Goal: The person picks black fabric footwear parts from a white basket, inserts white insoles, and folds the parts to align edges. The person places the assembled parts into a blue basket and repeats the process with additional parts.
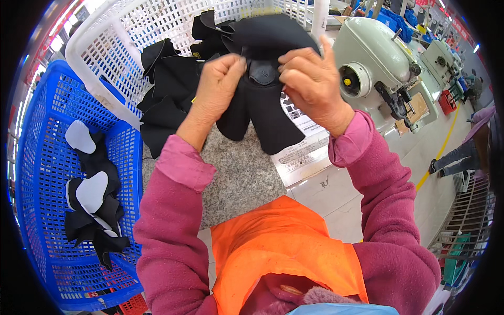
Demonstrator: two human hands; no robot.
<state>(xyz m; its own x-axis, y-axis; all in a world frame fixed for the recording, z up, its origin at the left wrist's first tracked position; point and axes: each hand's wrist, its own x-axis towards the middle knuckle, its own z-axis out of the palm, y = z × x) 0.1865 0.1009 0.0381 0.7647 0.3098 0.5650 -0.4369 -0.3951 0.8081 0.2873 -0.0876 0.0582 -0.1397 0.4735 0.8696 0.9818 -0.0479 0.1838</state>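
Note:
A black fabric upper (pixel 275 118), shaped like part of a shoe, hangs between my two hands over the stone slab. It has a small round dark emblem near its middle, and its two lower flaps hang down. My left hand (pixel 223 76) is closed on its left edge. Opposite it, my right hand (pixel 312 79) pinches the right edge, forefinger pointing up; that hand and the upper's top are slightly blurred. More black fabric pieces (pixel 173 84) lie heaped just left of and behind my left hand, in front of a white plastic basket (pixel 105 47).
At my left stands a blue plastic basket (pixel 42 136) holding several black pieces with white sole-shaped bottoms (pixel 93 191). Beneath my hands is a speckled grey stone slab (pixel 241 168), with printed paper (pixel 310 157) at its right. A pale green industrial machine (pixel 367 58) stands further right.

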